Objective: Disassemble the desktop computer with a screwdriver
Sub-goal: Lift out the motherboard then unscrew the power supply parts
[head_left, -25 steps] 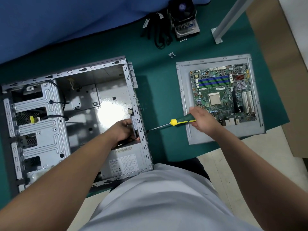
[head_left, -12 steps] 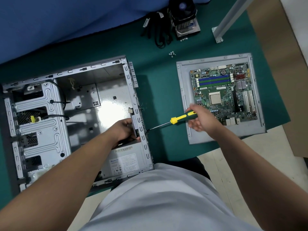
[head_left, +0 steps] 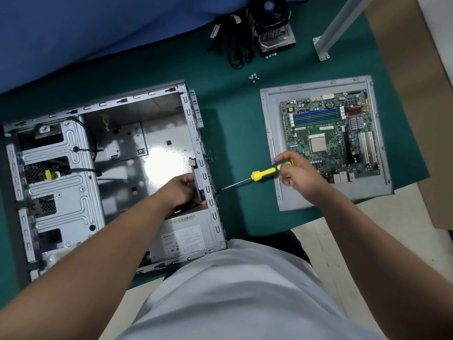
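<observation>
The open grey computer case (head_left: 73, 173) lies on its side on the green mat, its rear panel facing right. A grey power supply (head_left: 183, 238) sits in its near right corner. My left hand (head_left: 182, 192) reaches inside the case and grips the rear wall just above the power supply. My right hand (head_left: 297, 174) holds the yellow and green handle of a screwdriver (head_left: 263, 174). Its shaft slants down to the left, and the tip touches the outside of the rear panel near my left hand.
The removed motherboard (head_left: 328, 136) lies on a grey side panel (head_left: 272, 153) at the right. Loose screws (head_left: 253, 78), black cables (head_left: 232, 47) and a CPU cooler (head_left: 272, 23) lie at the back. A white metal post (head_left: 339, 24) stands at the back right.
My right hand has shifted slightly up along the screwdriver handle, turning it. The tip stays on the rear panel. My left hand has not moved.
</observation>
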{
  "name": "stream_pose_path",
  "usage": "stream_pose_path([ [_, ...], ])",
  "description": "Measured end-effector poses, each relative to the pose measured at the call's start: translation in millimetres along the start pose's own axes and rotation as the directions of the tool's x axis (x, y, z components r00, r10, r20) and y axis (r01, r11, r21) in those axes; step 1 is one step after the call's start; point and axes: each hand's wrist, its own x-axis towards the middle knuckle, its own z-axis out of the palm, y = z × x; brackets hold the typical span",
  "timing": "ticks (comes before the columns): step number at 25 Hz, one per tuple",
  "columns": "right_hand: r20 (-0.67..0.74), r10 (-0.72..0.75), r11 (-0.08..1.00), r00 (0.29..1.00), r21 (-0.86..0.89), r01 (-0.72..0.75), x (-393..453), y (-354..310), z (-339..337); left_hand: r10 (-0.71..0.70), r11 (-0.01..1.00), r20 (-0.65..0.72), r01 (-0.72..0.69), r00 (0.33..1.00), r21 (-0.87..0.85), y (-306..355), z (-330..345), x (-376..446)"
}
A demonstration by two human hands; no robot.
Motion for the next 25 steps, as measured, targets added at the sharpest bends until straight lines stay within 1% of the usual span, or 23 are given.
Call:
stream_pose_path([
  [1, 0.017, 0.026, 0.996, 1.0, 0.085, -0.028, 0.6, 0.3, 0.2, 0.004, 1.0, -0.001, -0.004, 1.0, 0.005, 0.5, 0.4, -0.8],
  [3, 0.002, 0.058, 0.993, 0.998, 0.101, -0.058, 0.5, 0.5, 2.3, 0.008, 1.0, -0.004, -0.008, 1.0, 0.018, 0.4, 0.5, -1.8],
  [4, -0.035, 0.046, 0.999, 0.998, 0.007, -0.046, -0.6, 0.0, 4.1, 0.006, 1.0, -0.008, -0.006, 1.0, 0.018, 0.4, 0.4, -1.5],
  [5, -0.062, 0.022, 0.999, 0.998, -0.043, -0.024, -0.7, 1.6, 6.6, 0.003, 1.0, -0.009, -0.003, 1.0, 0.02, 0.4, 0.2, -1.8],
  [6, -0.065, 0.011, 1.0, 0.998, -0.016, -0.012, -2.3, 0.6, 7.1, 0.0, 1.0, -0.011, 0.001, 1.0, 0.022, 0.4, 0.1, -1.6],
  [9, 0.03, 0.041, 0.968, 0.999, 0.244, -0.047, -1.2, 2.1, 2.9, -0.009, 0.999, -0.017, 0.01, 1.0, 0.038, -0.8, -0.1, -0.6],
  [11, 0.056, 0.073, 0.96, 0.996, 0.266, -0.085, -2.8, 0.5, 1.4, -0.007, 0.999, -0.022, 0.008, 1.0, 0.043, -0.7, -0.5, 0.0],
  [14, -0.013, 0.097, 0.974, 0.995, 0.207, -0.092, -1.9, 1.8, 8.3, -0.005, 0.998, -0.026, 0.007, 1.0, 0.061, 0.6, -0.5, -0.7],
  [15, -0.019, 0.079, 0.973, 0.997, 0.221, -0.073, -1.0, 3.8, 9.9, -0.002, 0.998, -0.026, 0.004, 1.0, 0.067, 0.5, -0.4, -0.8],
  [17, 0.011, 0.051, 0.958, 0.999, 0.282, -0.052, -0.5, 5.1, 8.0, -0.007, 0.998, -0.024, 0.008, 1.0, 0.062, -0.4, -0.6, -0.4],
  [20, 0.05, 0.048, 0.955, 0.998, 0.291, -0.06, -4.1, 2.7, 2.1, -0.006, 0.998, -0.024, 0.008, 1.0, 0.064, -1.4, -1.7, 0.1],
  [23, 0.016, 0.052, 0.947, 0.999, 0.315, -0.054, -4.4, 0.5, -2.2, -0.005, 0.998, -0.021, 0.006, 1.0, 0.063, -1.7, -1.7, 1.1],
  [25, -0.023, 0.047, 0.93, 0.999, 0.367, -0.036, -3.7, 2.0, -4.7, -0.013, 0.999, -0.015, 0.014, 1.0, 0.051, -1.8, -1.8, 1.5],
])
